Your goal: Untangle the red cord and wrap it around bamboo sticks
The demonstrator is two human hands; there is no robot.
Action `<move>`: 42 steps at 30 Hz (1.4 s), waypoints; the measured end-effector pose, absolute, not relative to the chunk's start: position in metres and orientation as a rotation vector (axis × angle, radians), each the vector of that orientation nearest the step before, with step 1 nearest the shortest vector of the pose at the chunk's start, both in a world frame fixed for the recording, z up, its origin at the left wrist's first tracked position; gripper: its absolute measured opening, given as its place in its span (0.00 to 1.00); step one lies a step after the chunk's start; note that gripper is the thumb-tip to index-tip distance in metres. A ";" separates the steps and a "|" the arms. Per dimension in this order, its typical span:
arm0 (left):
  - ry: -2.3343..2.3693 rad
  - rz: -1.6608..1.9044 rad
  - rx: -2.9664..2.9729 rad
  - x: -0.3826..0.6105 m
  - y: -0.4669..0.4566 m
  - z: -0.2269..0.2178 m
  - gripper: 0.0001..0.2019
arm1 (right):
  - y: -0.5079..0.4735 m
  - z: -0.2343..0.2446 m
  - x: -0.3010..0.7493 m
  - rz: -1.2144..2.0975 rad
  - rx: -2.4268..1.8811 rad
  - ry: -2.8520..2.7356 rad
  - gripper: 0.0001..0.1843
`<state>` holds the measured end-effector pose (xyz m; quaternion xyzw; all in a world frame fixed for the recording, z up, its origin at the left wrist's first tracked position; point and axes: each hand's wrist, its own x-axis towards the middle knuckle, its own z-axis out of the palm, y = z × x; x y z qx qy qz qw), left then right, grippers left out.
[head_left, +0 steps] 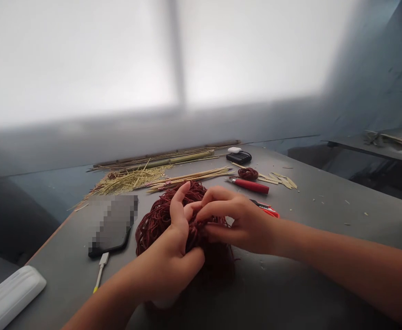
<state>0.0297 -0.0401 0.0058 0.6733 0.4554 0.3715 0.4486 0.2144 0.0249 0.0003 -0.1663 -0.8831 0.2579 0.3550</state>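
Observation:
A big tangled bundle of dark red cord (154, 222) lies on the grey table in front of me. My left hand (175, 245) is wrapped around part of it, thumb on the near side and one finger pointing up. From the right, my right hand (235, 220) pinches strands at the same spot, its fingertips close to the left fingers. Loose strands hang below both hands in shadow. Exactly which strands sit between the fingertips is hidden.
On the left lie a phone (114, 224) with a white cable (101, 268) and a white case (11, 295). Behind the cord are bamboo shavings (135, 178), thin sticks (190, 176), a red-handled knife (251, 185), a small cord coil (248, 173) and a black device (238, 157).

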 end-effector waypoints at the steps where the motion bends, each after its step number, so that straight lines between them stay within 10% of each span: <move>1: 1.093 0.981 1.635 0.031 -0.040 0.005 0.23 | 0.026 0.002 0.215 0.688 -0.426 -2.261 0.03; 7: 1.081 1.364 1.502 0.032 -0.031 0.004 0.06 | 0.026 0.015 0.218 1.183 -0.707 -2.014 0.10; 28: 1.007 1.179 1.049 0.031 -0.028 0.008 0.10 | 0.026 0.016 0.209 1.929 -0.684 -1.228 0.15; 42: 1.095 1.258 1.120 0.033 -0.029 0.010 0.13 | 0.028 0.022 0.222 1.314 -0.812 -2.065 0.12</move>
